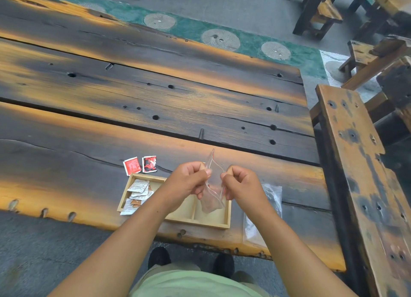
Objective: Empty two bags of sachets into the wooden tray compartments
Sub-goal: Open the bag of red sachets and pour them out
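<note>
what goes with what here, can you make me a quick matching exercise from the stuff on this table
Things:
1. clear bag
2. red sachets
3. wooden tray
4. second bag

Places:
a. lying flat on the table, right of the tray
b. on the table just beyond the tray
c. at the table's near edge, white sachets in its left compartment
d. pinched between left hand and right hand

Pairs: 1-d, 2-b, 3-c, 4-a

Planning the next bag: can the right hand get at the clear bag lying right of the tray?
Probably yes, once freed: the right hand now pinches the held bag, but the other bag lies beside its forearm, uncovered.
</note>
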Tool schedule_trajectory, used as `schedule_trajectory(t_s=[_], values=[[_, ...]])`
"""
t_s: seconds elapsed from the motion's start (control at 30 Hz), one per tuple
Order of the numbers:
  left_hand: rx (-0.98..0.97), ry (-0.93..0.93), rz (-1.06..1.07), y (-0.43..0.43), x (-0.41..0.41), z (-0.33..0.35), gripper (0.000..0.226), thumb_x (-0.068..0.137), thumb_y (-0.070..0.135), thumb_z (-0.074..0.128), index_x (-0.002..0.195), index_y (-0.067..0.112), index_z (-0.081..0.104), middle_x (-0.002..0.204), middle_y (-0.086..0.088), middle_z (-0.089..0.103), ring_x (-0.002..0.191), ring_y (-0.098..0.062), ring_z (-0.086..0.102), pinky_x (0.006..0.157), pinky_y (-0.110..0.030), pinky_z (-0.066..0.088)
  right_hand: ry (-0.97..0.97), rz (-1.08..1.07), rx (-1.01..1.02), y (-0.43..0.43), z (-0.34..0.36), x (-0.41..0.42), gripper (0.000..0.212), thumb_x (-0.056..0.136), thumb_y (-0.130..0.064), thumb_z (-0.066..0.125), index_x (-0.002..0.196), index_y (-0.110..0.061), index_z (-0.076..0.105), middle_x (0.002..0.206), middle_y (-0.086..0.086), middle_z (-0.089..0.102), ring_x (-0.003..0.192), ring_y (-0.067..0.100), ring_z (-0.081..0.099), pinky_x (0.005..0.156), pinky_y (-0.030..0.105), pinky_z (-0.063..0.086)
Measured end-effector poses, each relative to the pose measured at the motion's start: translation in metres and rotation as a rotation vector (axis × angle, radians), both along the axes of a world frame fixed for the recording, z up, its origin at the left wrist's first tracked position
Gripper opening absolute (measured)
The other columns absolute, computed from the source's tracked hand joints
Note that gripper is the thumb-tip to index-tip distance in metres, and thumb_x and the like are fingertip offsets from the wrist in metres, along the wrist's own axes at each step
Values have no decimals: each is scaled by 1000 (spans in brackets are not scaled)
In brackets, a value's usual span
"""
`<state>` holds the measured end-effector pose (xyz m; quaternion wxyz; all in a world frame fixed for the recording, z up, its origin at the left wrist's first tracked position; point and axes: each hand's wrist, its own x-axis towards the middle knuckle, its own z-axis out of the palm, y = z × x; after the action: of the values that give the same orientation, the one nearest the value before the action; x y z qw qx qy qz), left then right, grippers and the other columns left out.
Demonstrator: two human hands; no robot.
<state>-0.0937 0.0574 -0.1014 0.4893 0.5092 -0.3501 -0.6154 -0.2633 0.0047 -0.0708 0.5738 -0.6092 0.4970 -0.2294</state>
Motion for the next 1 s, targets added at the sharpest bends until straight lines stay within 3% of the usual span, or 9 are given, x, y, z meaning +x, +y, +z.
schedule_trajectory(t_s=[0.13, 0.23, 0.33, 0.47, 0.63, 0.77, 0.87, 0.93, 1.0], values=[[32, -193, -44, -2, 19, 8, 30, 89, 23, 64, 63, 15, 51, 56, -3, 42, 45, -14, 40, 53, -29, 42, 84, -29, -4, -9, 2, -4, 33, 93, -5, 55, 61, -9, 49, 57, 11, 57, 47, 15, 52, 57, 31, 48], [63, -304, -58, -1, 34, 14, 30, 86, 28, 66, 62, 17, 52, 53, 4, 46, 47, -16, 45, 58, -28, 40, 130, -67, -13, -15, 4, -10, 34, 90, -1, 54, 58, -11, 47, 56, 12, 54, 48, 15, 50, 53, 30, 46], [87, -353, -55, -1, 47, 17, 33, 94, 18, 64, 64, 14, 51, 49, 9, 47, 47, -14, 46, 63, -31, 42, 170, -85, -14, -19, 9, -18, 35, 88, -1, 54, 56, -12, 47, 56, 9, 56, 50, 16, 51, 47, 25, 45], [88, -428, -99, 0, 50, 20, 30, 95, 18, 63, 68, 13, 52, 49, 9, 47, 53, -16, 52, 60, -23, 44, 253, -22, -7, -18, 13, -22, 24, 90, -3, 55, 71, 11, 50, 60, 13, 60, 46, 9, 55, 48, 20, 48], [27, -383, -22, 4, 41, 14, 26, 94, 26, 65, 77, 9, 56, 59, -2, 54, 56, -14, 53, 65, -28, 47, 220, -76, -1, -13, 21, -19, 30, 89, -5, 55, 60, -9, 49, 56, 8, 62, 46, 16, 54, 49, 24, 46], [72, -362, -7, 12, 31, 8, 54, 73, 66, 64, 101, 20, 59, 83, -1, 65, 70, -15, 64, 77, -43, 56, 139, -47, 20, -13, 38, -15, 36, 94, -5, 56, 59, -11, 49, 54, 6, 62, 44, 16, 53, 47, 23, 45], [79, -348, -95, 18, 18, 7, 64, 68, 70, 65, 122, 39, 50, 116, 6, 62, 97, -6, 67, 95, -46, 55, 64, -46, 26, -14, 55, -15, 44, 94, -4, 56, 53, -16, 49, 52, 5, 61, 42, 16, 53, 48, 24, 44], [32, -394, -196, 18, 8, 14, 92, 63, 65, 76, 140, 50, 30, 139, 16, 47, 122, 5, 52, 106, -39, 48, -4, -53, 48, -13, 69, -17, 44, 94, -2, 55, 53, -15, 51, 52, 7, 60, 42, 17, 51, 49, 26, 43], [-60, -453, -264, 9, -2, 24, 118, 58, 63, 83, 148, 56, 7, 156, 22, 27, 141, 5, 30, 116, -38, 35, -61, -42, 59, -13, 83, -19, 40, 94, -1, 53, 56, -12, 52, 50, 7, 58, 42, 18, 49, 50, 27, 42]])
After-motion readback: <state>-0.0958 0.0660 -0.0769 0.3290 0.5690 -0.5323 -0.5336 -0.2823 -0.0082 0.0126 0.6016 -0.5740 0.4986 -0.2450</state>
